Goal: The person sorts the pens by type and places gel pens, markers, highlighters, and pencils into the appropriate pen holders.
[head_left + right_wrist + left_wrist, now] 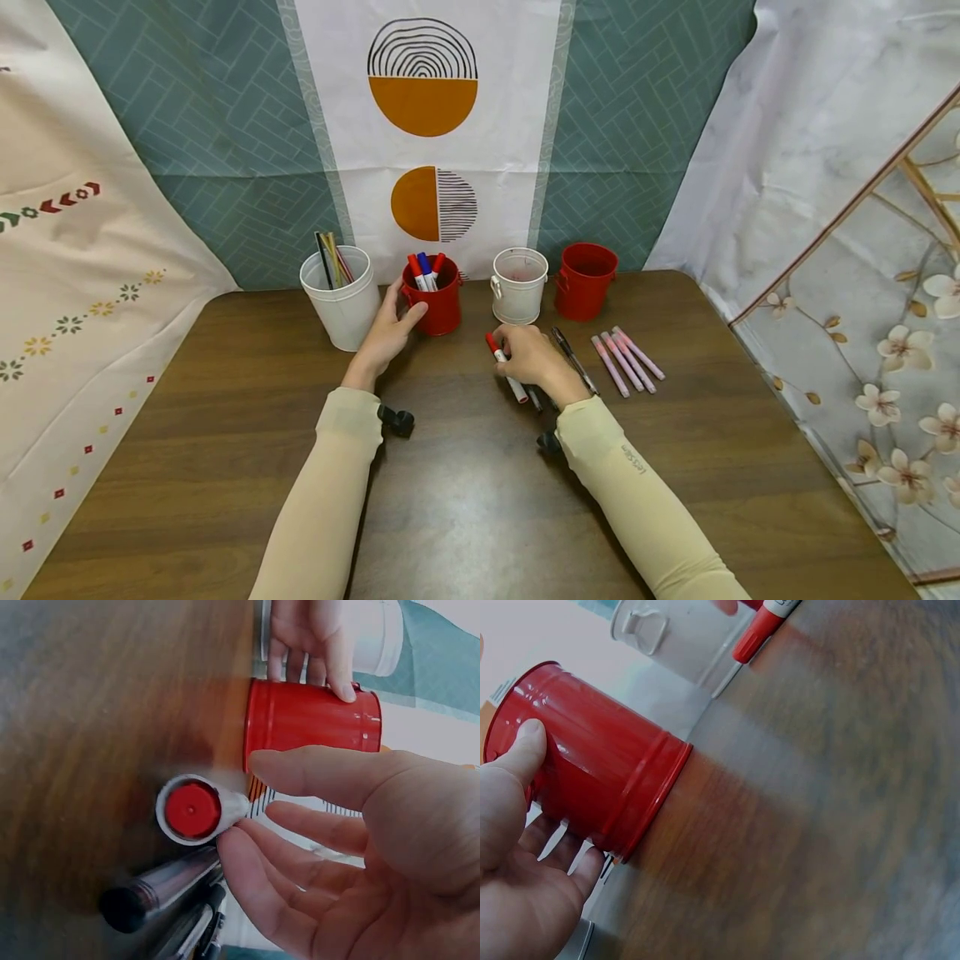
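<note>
Your right hand (534, 357), the nearer one, has thumb and fingers astride the red-capped marker (516, 388); I cannot tell whether they pinch it. Its long axis slants over the worktop (187, 458), cap end away and leftward; beyond, to its left, your left hand (387, 330) grips the red bucket (444, 313) of markers (424, 273).

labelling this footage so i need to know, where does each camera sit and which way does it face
Head: on the head, facing forward and down at the table; left hand, right hand and sleeves show.
Left wrist: on that wrist, facing the marker cup; left hand shows, plus a sliver of the right hand.
Right wrist: on that wrist, facing the loose red marker; both hands show.
Shared: both wrist views show the marker cup and loose red marker.
</note>
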Motion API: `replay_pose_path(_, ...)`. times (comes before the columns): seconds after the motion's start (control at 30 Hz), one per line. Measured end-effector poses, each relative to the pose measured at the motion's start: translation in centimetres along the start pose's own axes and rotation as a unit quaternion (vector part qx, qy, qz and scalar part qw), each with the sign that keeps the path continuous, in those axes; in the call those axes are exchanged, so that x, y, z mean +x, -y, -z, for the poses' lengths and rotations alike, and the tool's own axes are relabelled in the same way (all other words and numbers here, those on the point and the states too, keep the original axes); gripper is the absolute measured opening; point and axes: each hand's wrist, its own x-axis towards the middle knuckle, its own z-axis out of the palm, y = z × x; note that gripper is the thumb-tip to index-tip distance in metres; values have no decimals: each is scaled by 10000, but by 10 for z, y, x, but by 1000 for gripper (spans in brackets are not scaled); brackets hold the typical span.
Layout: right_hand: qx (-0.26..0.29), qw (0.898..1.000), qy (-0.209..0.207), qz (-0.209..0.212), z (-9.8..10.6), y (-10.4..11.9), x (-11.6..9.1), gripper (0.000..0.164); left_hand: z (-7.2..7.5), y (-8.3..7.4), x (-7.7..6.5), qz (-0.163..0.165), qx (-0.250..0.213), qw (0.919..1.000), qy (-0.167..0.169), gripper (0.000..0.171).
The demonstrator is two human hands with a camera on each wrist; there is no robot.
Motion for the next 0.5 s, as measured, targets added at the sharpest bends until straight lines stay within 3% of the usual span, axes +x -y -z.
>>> replay_pose_path(0.17,-192,9998,-5,-34,-3,2,1,46,-1,-18,-7,135,-114,9998,89,82)
replay_pose_path(0.5,-463,9989,-77,-47,-11,6,1,46,-2,-14,-6,-23,-163,9999,50,82)
